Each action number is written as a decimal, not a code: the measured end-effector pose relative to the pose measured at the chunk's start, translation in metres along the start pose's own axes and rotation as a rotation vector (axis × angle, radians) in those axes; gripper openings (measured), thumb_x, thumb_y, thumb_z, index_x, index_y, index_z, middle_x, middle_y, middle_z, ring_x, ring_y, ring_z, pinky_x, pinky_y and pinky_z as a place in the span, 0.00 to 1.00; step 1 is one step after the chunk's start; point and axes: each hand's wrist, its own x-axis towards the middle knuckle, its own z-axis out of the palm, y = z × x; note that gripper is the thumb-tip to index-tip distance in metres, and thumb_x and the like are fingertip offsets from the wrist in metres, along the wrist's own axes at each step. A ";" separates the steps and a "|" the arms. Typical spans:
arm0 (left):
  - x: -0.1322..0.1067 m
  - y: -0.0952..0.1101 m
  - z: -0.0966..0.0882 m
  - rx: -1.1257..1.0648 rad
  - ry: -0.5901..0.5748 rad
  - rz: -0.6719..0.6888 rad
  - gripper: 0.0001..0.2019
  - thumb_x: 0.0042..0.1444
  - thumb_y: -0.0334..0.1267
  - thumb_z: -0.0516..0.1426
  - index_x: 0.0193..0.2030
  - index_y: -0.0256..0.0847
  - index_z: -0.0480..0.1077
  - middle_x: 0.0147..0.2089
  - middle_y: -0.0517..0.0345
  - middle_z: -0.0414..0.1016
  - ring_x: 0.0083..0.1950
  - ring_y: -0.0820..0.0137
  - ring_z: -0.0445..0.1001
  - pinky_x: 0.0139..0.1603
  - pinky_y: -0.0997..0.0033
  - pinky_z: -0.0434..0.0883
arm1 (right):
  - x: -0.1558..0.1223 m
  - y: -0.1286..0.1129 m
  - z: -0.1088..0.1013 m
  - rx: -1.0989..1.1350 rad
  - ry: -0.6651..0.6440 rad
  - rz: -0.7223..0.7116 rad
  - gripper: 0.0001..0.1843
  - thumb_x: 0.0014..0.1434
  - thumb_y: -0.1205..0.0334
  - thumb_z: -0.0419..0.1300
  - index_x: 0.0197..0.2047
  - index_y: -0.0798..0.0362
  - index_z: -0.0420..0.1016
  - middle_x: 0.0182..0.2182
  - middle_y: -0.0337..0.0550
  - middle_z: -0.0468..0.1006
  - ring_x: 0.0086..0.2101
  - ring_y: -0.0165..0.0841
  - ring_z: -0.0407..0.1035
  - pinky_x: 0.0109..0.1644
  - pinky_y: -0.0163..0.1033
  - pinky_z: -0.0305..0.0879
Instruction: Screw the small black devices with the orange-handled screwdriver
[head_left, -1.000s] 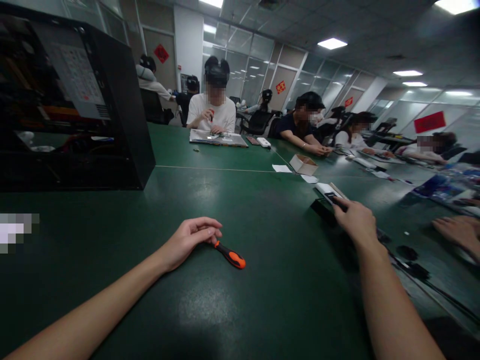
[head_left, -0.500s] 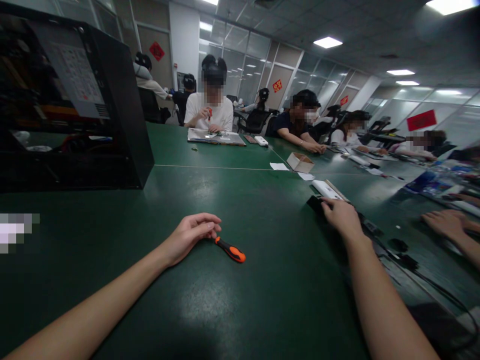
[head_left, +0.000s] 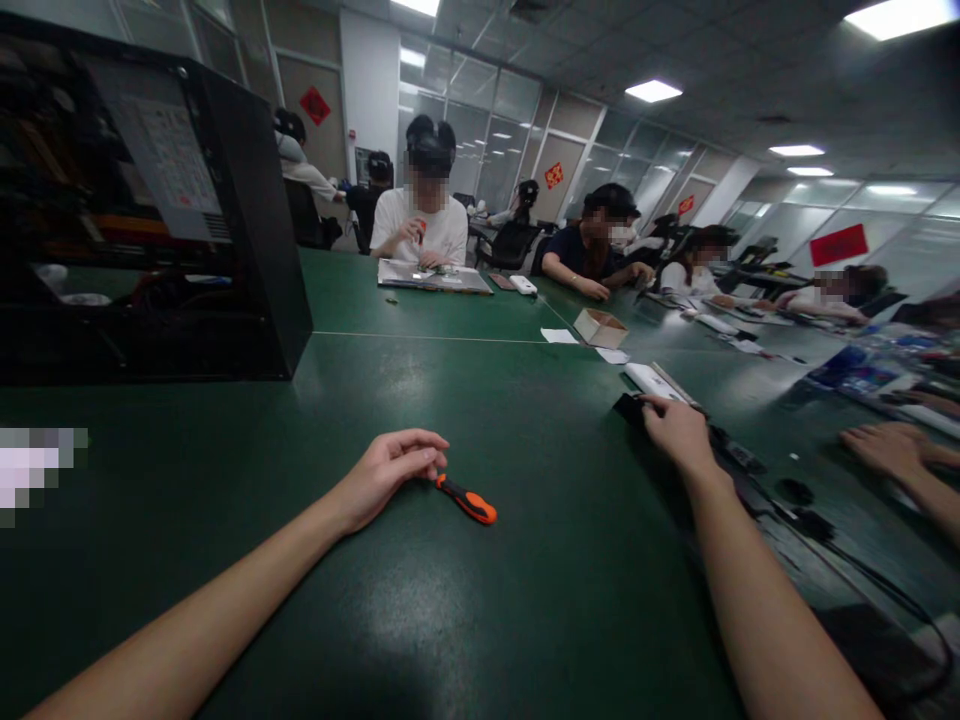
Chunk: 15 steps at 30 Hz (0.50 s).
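On the green table, my left hand (head_left: 394,472) rests on its side with the fingers loosely curled. Its fingertips close round the shaft end of a screwdriver (head_left: 469,501), whose orange and black handle sticks out to the right. The shaft is hidden by the hand. Over to the right, my right hand (head_left: 677,432) grips a dark, flat object (head_left: 628,408) with bent fingers. Most of that object is covered by the hand, so its kind is unclear. Just beyond it lies a white long object (head_left: 651,380).
A black computer case (head_left: 259,230) with an exposed side stands at the left. A small open box (head_left: 600,327) and paper slips (head_left: 559,336) lie ahead. Black cables (head_left: 817,525) run along the right, near another person's hand (head_left: 889,447). Several people sit around the table.
My hands and the screwdriver stay in place, apart from a slight camera shift. Across the table, the person in dark clothing has moved their hands apart.
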 end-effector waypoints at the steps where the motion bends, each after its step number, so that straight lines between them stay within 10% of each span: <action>1: 0.000 0.000 -0.001 0.006 -0.004 -0.001 0.14 0.53 0.41 0.68 0.42 0.34 0.79 0.35 0.52 0.79 0.34 0.70 0.72 0.39 0.70 0.68 | 0.001 0.000 0.000 0.003 -0.004 0.006 0.22 0.64 0.60 0.54 0.56 0.56 0.81 0.45 0.61 0.83 0.47 0.50 0.77 0.54 0.49 0.70; 15: 0.001 -0.004 -0.004 0.067 -0.030 0.019 0.13 0.56 0.41 0.66 0.45 0.34 0.78 0.37 0.53 0.78 0.36 0.70 0.73 0.41 0.69 0.68 | -0.004 -0.003 -0.002 -0.043 -0.086 0.000 0.25 0.65 0.61 0.50 0.61 0.54 0.75 0.53 0.59 0.79 0.52 0.49 0.74 0.55 0.49 0.68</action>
